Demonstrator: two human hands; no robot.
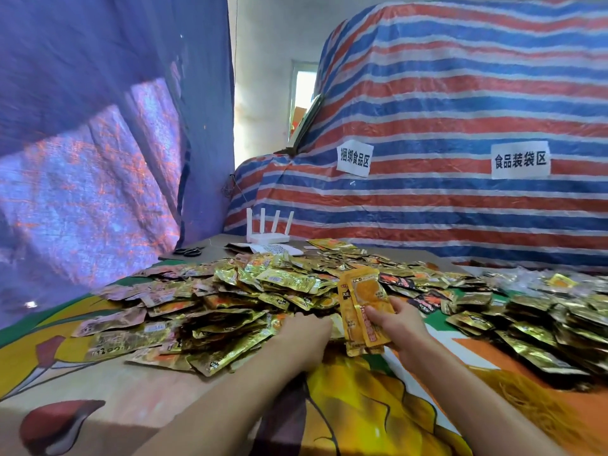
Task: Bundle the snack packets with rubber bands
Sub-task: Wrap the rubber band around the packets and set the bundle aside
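A big heap of gold and brown snack packets (250, 291) covers the middle of the table. My right hand (399, 324) holds a small stack of orange packets (362, 307) upright, thumb across their front. My left hand (306, 334) reaches into the near edge of the heap, back of the hand up; its fingertips are hidden among the packets, so I cannot tell if it holds one. A mass of thin yellow rubber bands (543, 409) lies on the table at the lower right.
More packets (556, 327) pile up at the right. A white router (268, 236), black scissors (188, 251) and papers sit at the table's far side. A striped tarp (460, 126) with two paper signs rises behind; a blue sheet (98, 126) hangs left.
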